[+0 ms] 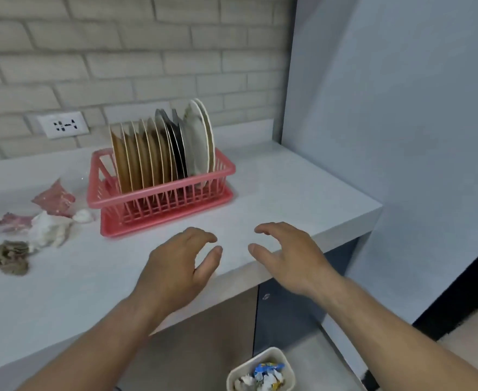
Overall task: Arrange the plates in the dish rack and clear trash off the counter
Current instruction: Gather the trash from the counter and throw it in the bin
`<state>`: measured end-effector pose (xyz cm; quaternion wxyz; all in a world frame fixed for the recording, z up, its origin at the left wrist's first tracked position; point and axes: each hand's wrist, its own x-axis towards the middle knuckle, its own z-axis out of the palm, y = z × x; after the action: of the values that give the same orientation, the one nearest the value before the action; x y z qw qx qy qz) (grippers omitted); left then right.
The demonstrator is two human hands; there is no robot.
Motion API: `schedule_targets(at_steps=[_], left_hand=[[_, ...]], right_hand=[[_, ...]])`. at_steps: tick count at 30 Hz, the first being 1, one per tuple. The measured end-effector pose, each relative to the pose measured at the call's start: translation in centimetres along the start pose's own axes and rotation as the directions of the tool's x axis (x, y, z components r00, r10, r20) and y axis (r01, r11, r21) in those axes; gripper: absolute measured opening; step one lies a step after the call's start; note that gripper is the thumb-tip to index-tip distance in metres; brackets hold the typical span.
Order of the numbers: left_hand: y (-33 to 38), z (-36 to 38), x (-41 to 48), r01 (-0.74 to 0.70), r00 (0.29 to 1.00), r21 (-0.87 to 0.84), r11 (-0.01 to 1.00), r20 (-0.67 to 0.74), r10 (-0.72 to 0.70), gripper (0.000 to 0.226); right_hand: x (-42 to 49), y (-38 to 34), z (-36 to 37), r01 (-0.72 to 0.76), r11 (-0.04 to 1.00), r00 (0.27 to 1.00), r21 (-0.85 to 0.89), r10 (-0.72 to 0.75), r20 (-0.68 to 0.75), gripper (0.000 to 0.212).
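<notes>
Plates (147,156) in rack (161,194); likely wrappers (53,198) leftward.

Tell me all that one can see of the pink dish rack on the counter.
The dish rack looks like pink plastic: a slatted basket sitting on a matching drip tray. It stands level on the pale counter, near the brick wall. Plates stand on edge in a row inside it: tan at the left, dark next, white at the right. Crumpled trash lies close at its left.

White socket (63,125) on the brick wall (153,57); grey panel (401,122), perhaps a fridge, at right.
</notes>
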<state>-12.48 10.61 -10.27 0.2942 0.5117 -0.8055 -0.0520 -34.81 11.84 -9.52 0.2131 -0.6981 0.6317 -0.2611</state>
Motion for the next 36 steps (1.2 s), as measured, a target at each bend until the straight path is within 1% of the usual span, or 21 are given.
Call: schedule_targets(at_steps=[6, 10, 13, 19, 27, 31, 33, 36], left_hand=[[-1.5, -4.3, 1.4, -0.037, 0.999, -0.040, 0.999, -0.016, 0.036, 0.032], [-2.7, -5.4, 2.4, -0.041, 0.999, -0.043, 0.998, -0.017, 0.040, 0.035], [-3.3, -5.2, 2.6, -0.013, 1.000, -0.055, 0.998, -0.014, 0.012, 0.034], [-4.9, -3.9, 1.1, 0.093, 0.996, -0.059, 0.994, -0.001, -0.093, 0.031], [-10.9, -6.2, -1.7, 0.252, 0.967, -0.038, 0.967, -0.030, -0.253, 0.033], [-14.4, -7.9, -1.9, 0.269, 0.961, -0.043, 0.962, -0.063, -0.271, 0.031], [-16.1, -8.6, -1.9, 0.262, 0.963, -0.031, 0.965, -0.056, -0.263, 0.030], [-20.4, -9.9, -2.4, 0.255, 0.966, -0.013, 0.967, -0.042, -0.255, 0.028]], right_hand=[[0.2, -5.0, -1.2, -0.017, 0.999, 0.997, 0.044, 0.020, -0.074, 0.045], [0.9, -6.0, -1.0, -0.032, 0.998, 0.995, 0.062, 0.038, -0.090, 0.044], [1.6, -6.0, -0.4, -0.046, 0.996, 0.995, 0.081, 0.053, -0.088, 0.042], [3.9, -6.0, 1.9, -0.034, 0.994, 0.999, 0.104, 0.036, -0.012, 0.034], [6.5, -9.8, 6.8, 0.046, 0.992, 0.994, 0.114, -0.057, 0.093, 0.022], [7.9, -12.9, 10.0, 0.081, 0.986, 0.986, 0.147, -0.101, 0.132, 0.020], [8.4, -14.3, 11.8, 0.095, 0.983, 0.979, 0.158, -0.121, 0.165, 0.020], [9.3, -16.6, 15.8, 0.091, 0.986, 0.970, 0.141, -0.120, 0.213, 0.021]])
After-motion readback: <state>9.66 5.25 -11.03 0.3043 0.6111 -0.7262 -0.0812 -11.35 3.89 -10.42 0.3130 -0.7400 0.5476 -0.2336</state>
